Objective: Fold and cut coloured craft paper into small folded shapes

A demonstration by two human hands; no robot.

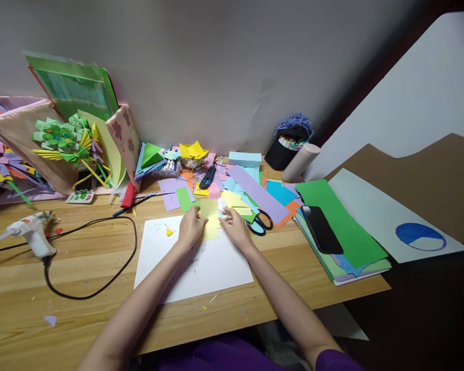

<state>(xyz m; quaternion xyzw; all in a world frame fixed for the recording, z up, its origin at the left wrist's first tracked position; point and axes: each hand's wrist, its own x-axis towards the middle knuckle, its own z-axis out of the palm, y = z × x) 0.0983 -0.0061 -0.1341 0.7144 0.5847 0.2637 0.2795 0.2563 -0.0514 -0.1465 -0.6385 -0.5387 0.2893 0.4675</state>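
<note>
A pale yellow sheet of paper [210, 210] is held upright over the far part of the white sheet [216, 270]. My left hand [191, 226] pinches its left edge between thumb and fingers. At the right edge, the thumb and fingers of my right hand [234, 226] are closed on the same paper. More pale yellow paper [210, 235] shows just below it; whether the two are joined I cannot tell. Black-handled scissors [261, 222] lie right of my right hand, their blades hidden under paper scraps. A small yellow scrap [169, 232] rests on the white sheet.
A glue gun [34, 234] with a looping black cable lies at the left. Behind my hands are coloured paper scraps [255, 190] and a utility knife [208, 176]. On the right, a phone [321, 229] rests on stacked green paper [344, 221]. A pen holder [280, 154] stands against the wall.
</note>
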